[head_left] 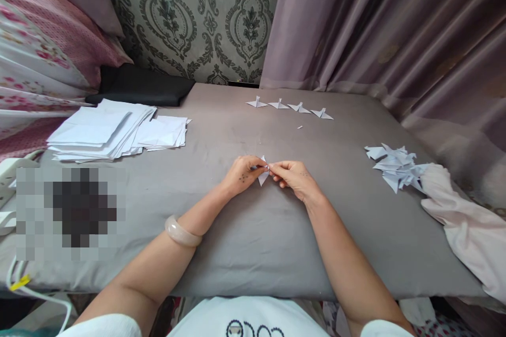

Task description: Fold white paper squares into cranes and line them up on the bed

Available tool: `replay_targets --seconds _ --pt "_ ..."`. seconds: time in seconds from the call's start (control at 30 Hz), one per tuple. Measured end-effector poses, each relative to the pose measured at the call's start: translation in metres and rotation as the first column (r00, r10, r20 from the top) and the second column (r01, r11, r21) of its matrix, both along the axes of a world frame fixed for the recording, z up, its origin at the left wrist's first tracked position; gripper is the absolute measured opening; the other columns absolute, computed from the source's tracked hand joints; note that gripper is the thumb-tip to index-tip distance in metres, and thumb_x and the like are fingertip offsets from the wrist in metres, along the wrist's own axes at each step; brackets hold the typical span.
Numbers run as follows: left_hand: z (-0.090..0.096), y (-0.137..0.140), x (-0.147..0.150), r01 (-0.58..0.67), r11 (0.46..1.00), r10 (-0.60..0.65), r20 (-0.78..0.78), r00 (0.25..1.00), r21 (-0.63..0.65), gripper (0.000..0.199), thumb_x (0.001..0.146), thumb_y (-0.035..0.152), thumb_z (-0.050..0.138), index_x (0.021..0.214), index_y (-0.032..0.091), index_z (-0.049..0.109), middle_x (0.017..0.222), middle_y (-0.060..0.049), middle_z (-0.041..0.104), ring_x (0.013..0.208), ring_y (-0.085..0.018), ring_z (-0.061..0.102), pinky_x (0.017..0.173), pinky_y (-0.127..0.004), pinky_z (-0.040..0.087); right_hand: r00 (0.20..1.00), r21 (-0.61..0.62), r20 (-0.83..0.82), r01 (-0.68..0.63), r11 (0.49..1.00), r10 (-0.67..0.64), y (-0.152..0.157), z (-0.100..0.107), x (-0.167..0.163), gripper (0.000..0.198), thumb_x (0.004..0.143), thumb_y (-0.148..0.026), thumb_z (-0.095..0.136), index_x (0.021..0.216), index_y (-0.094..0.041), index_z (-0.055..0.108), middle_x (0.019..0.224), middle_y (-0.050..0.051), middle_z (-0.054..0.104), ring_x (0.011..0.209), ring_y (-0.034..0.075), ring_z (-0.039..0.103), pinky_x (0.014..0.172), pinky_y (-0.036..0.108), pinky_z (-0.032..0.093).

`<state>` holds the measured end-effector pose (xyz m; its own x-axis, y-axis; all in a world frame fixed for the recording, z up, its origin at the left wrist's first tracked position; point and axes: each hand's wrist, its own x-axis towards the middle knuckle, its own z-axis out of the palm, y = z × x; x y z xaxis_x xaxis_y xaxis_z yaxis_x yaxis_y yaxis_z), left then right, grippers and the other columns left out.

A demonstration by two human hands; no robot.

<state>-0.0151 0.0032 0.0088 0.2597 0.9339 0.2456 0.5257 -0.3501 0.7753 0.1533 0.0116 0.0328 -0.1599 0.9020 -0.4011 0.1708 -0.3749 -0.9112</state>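
A small folded white paper crane is held between my two hands above the middle of the grey-covered table. My left hand pinches it from the left, thumb and forefinger closed. From the right, my right hand grips a small upper part of it with its fingertips. Its lower tip points down towards me, while much of its body is hidden by my fingers. Farther back, several finished paper cranes stand in a row, with a tiny scrap of paper lying in front of them.
Stacks of white paper sheets lie at the left, with smaller squares beside them. A black folded item rests behind. At the right is a heap of folded paper pieces by a pale cloth. A white cable hangs front left.
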Motion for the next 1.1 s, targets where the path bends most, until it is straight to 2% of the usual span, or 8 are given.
replay_targets --seconds 0.3,0.5,0.7,0.97,1.1 --pt "-0.003 0.002 -0.001 0.017 0.999 -0.016 0.015 1.0 -0.032 0.012 0.085 0.021 0.06 0.086 0.019 0.072 0.086 -0.002 0.073 0.08 -0.014 0.066 0.073 -0.022 0.047 0.993 -0.079 -0.089 0.068 0.995 -0.075 0.001 -0.007 -0.006 0.012 0.066 -0.023 0.07 0.061 -0.013 0.065 0.06 -0.001 0.057 0.049 0.004 0.045 0.037 0.015 0.031" --pt "-0.005 0.003 -0.001 0.006 0.998 -0.002 0.061 0.998 -0.058 0.014 0.085 0.025 0.059 0.085 0.019 0.072 0.085 -0.002 0.074 0.08 -0.015 0.067 0.072 -0.022 0.047 0.989 -0.074 -0.14 0.034 0.997 -0.044 0.002 -0.007 -0.003 0.015 0.062 -0.026 0.071 0.067 -0.012 0.069 0.066 0.001 0.06 0.054 0.005 0.046 0.038 0.014 0.03" --pt "-0.004 0.002 -0.001 0.011 0.996 -0.004 0.079 0.997 -0.085 0.016 0.086 0.027 0.059 0.086 0.019 0.073 0.085 -0.002 0.074 0.08 -0.015 0.067 0.072 -0.022 0.047 0.985 -0.093 -0.156 0.063 0.994 -0.077 0.0 -0.004 -0.004 0.015 0.06 -0.026 0.071 0.062 -0.012 0.065 0.06 0.0 0.055 0.052 0.004 0.041 0.036 0.013 0.026" --pt "-0.007 0.003 -0.001 0.002 1.0 -0.001 0.027 1.0 -0.029 0.014 0.085 0.028 0.061 0.083 0.019 0.072 0.082 -0.002 0.073 0.076 -0.015 0.065 0.071 -0.023 0.047 0.981 -0.201 -0.176 0.042 0.979 -0.079 -0.001 0.003 -0.007 0.013 0.061 -0.022 0.069 0.062 -0.013 0.06 0.059 -0.002 0.052 0.044 0.001 0.035 0.031 0.013 0.019" --pt "-0.007 0.004 -0.002 0.013 1.0 -0.013 0.023 1.0 -0.003 0.015 0.085 0.027 0.061 0.082 0.019 0.072 0.082 -0.003 0.073 0.077 -0.015 0.065 0.072 -0.023 0.047 0.991 -0.168 -0.107 0.066 0.984 -0.085 -0.002 0.006 -0.007 0.015 0.063 -0.025 0.07 0.065 -0.013 0.061 0.053 -0.005 0.046 0.044 0.002 0.035 0.032 0.013 0.019"
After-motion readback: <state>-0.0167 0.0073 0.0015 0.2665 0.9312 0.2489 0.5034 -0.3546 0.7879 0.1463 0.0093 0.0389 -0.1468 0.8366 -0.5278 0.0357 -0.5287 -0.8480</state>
